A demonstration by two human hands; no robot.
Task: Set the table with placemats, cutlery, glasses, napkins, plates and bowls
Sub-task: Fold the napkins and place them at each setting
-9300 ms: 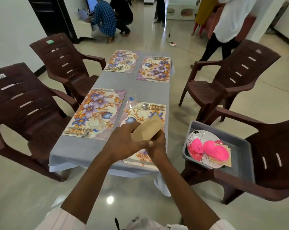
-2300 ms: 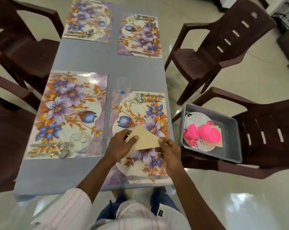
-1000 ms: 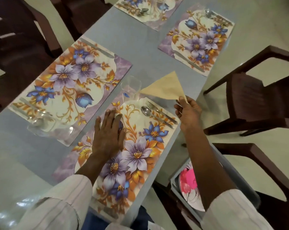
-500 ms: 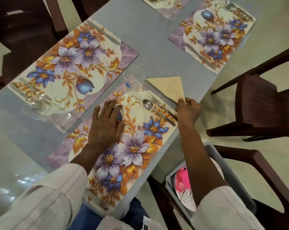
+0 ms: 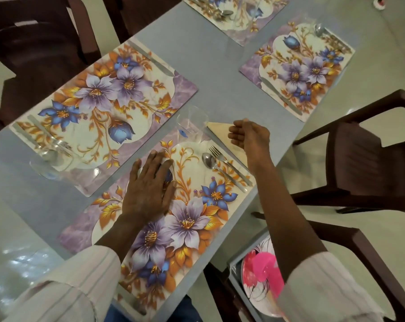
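Napkin (image 5: 220,133): tan, folded to a triangle, lying flat on the grey worktop (image 5: 210,66) close to its right edge. One point sits just beside the base of the glass (image 5: 192,126); the long side runs along the far edge of the near placemat (image 5: 192,212), next to the fork (image 5: 229,163).

Right hand (image 5: 249,135): I see it positioned over the napkin with fingers loosely curled and thumb raised, gripping nothing. The hand covers part of the napkin, so I cannot confirm whether the fingertips touch it.

Left hand (image 5: 150,184): palm down on the near placemat, fingers straight and close together, pressing flat on the mat's middle.

Cutlery: spoon (image 5: 209,161) and fork lie side by side on the far end of the near placemat, heads pointing towards the glass.

Other settings: a second placemat (image 5: 104,105) lies along the left edge of the worktop, with a clear glass at its near corner. Two further placemats (image 5: 299,68) occupy the far end.

Supply: a grey tray (image 5: 234,267) sits off the near right corner of the worktop. It contains a patterned plate (image 5: 255,292) with pink bowls (image 5: 264,266) on it, partly hidden by my right sleeve.
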